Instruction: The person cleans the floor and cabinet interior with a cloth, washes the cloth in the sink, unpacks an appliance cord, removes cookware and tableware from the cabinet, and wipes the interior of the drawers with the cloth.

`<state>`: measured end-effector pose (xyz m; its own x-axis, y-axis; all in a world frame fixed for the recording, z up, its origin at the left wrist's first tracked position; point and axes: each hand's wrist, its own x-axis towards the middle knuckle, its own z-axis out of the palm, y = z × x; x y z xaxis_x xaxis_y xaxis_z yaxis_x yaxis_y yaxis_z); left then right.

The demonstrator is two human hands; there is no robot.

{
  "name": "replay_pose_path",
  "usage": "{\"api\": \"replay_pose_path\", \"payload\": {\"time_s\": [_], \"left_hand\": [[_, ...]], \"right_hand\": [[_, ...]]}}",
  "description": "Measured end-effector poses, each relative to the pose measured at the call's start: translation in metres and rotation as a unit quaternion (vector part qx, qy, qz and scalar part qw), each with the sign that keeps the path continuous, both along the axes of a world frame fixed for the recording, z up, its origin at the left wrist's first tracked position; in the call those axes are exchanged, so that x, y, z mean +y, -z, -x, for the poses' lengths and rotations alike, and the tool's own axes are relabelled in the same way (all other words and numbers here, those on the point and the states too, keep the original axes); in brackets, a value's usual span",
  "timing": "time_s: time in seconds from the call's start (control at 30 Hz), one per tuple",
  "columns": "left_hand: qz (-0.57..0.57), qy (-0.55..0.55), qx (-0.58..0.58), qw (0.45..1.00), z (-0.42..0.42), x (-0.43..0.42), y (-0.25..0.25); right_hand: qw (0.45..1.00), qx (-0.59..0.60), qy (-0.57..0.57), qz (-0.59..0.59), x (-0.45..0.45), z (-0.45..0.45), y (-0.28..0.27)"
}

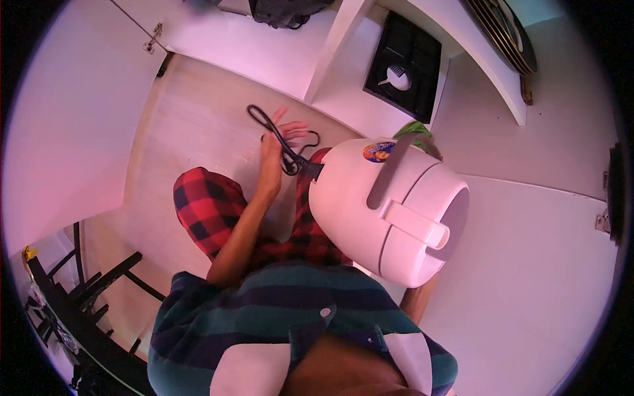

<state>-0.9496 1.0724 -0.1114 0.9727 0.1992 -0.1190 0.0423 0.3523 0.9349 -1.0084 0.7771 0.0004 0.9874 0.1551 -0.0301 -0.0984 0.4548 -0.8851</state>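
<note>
A white, rounded electric pot like a rice cooker (350,204) lies tilted over my lap, its latch end facing right. It has a grey carrying handle (389,173) and a coloured sticker (378,152). A black power cord (264,119) leaves a plug at its left side and curls in loops by my left hand (281,142). The fingers of that hand are stretched and apart, with cord lying across it. My right forearm (417,300) goes behind the pot; the fingers of my right hand are hidden. Something green (413,129) pokes out behind the handle.
A white cabinet with open doors (522,257) stands around me. Inside it sit a black tray (422,72) holding a small white item (399,78), stacked plates (502,33) and a dark bag (281,10). Black furniture legs (105,280) are at lower left.
</note>
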Motion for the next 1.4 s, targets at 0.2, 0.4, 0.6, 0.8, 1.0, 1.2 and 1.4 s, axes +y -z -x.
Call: {"api": "replay_pose_path", "payload": {"time_s": [0.2,0.4,0.6,0.8,1.0,1.2,1.4], "left_hand": [[0.017,0.272,-0.202,0.941,-0.021,-0.016,-0.053],[0.02,0.264,-0.116,0.957,-0.055,-0.038,-0.062],[-0.038,0.156,0.112,0.981,-0.144,-0.045,-0.009],[0.103,0.17,0.144,0.969,-0.194,-0.069,0.023],[0.113,0.126,0.161,0.972,-0.26,-0.094,0.051],[0.08,0.11,0.166,0.977,-0.264,-0.085,0.063],[-0.037,0.115,0.151,0.981,-0.213,-0.062,0.074]], "right_hand": [[0.998,0.034,0.056,0.006,-0.014,0.007,0.01],[0.986,0.071,0.149,-0.012,-0.03,-0.056,0.018],[0.915,0.196,0.258,-0.242,-0.035,-0.143,0.033],[0.964,0.096,0.235,-0.076,-0.067,-0.262,0.09],[0.936,0.166,0.298,-0.092,-0.058,-0.337,0.09],[0.939,0.186,0.276,-0.083,-0.077,-0.402,0.137],[0.899,0.128,0.385,-0.163,-0.046,-0.386,0.125]]}}
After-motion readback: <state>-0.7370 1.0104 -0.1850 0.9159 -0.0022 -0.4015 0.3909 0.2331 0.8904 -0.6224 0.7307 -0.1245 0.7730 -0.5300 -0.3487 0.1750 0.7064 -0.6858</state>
